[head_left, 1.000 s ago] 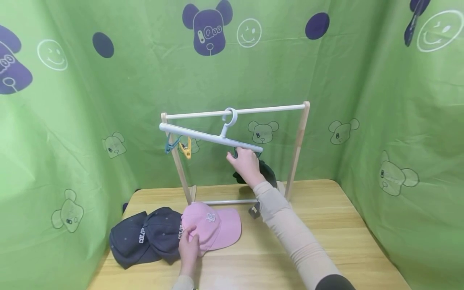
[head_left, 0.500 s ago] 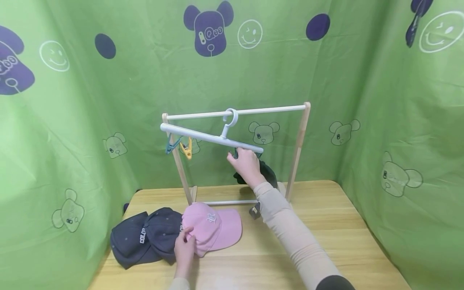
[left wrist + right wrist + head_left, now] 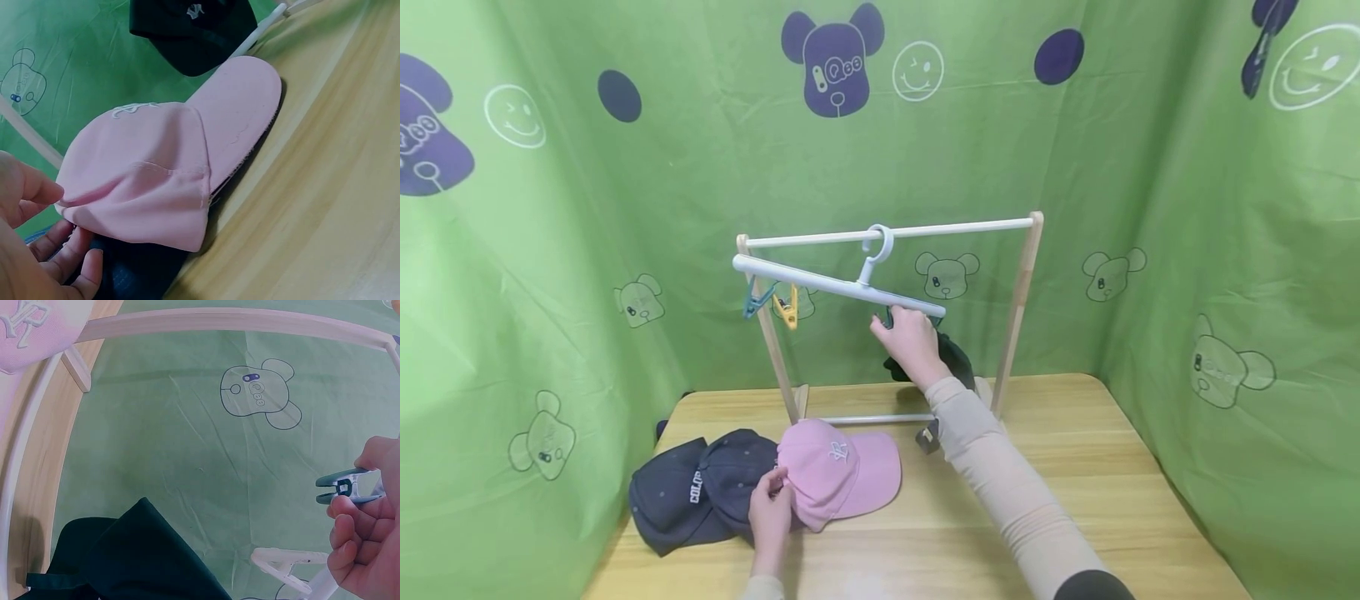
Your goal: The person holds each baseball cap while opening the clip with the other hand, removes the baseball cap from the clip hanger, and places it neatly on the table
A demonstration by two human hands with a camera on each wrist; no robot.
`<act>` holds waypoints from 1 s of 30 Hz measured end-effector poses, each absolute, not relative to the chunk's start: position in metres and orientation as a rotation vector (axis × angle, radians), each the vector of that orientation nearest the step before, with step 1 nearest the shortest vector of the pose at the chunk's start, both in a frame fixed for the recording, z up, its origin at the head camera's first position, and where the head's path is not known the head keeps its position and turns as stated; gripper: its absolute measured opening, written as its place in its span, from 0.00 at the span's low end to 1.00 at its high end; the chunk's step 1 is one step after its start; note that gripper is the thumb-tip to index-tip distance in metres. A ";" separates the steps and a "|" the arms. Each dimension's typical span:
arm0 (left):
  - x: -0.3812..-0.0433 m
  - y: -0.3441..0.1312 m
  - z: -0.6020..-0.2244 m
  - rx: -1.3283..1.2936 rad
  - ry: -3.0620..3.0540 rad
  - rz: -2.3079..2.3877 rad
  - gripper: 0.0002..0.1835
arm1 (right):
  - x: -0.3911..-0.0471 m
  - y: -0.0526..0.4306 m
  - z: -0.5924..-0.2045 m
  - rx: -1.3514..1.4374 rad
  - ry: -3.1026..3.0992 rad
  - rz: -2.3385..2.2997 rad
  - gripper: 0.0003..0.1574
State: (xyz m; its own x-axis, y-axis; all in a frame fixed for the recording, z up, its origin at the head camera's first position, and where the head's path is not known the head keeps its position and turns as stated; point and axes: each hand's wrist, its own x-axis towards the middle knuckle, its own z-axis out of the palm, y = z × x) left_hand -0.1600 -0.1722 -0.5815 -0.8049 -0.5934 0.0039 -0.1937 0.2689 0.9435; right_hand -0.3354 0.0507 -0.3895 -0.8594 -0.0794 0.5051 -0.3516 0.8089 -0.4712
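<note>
My left hand (image 3: 771, 510) pinches the back edge of a pink cap (image 3: 827, 467), thumb above and fingers beneath in the left wrist view. The cap lies on its opening, brim to the right, partly over a dark navy cap (image 3: 737, 479). At the low right end of a tilted white hanger (image 3: 808, 279), my right hand (image 3: 912, 342) grips a dark green clothes clip (image 3: 344, 486) between thumb and fingers. Behind that hand hangs a black cap (image 3: 953, 360) with a white logo, partly hidden in the head view. How it is attached is hidden there.
A wooden rack (image 3: 1022, 292) with a white top rod (image 3: 962, 227) carries the hanger. Blue (image 3: 756, 300) and yellow clips (image 3: 787, 307) dangle at the hanger's left. Another navy cap (image 3: 662, 492) lies far left. Green curtain (image 3: 880, 167) encloses the wooden table (image 3: 1075, 467).
My left hand has slid left along the pink cap to its back edge, and its fingers have closed there. My right hand, the hanger and the caps look unmoved.
</note>
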 end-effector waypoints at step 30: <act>-0.170 -0.162 -0.568 0.650 -1.997 -1.650 0.11 | -0.334 0.051 -0.388 0.335 -2.534 0.780 0.24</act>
State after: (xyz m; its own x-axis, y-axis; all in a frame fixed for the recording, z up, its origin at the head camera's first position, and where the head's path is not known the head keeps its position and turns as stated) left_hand -0.1703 -0.1616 -0.5684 -0.7791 -0.6245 0.0545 -0.0642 0.1660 0.9840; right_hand -0.3337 0.0506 -0.3881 -0.8622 -0.0928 0.4980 -0.3568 0.8092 -0.4669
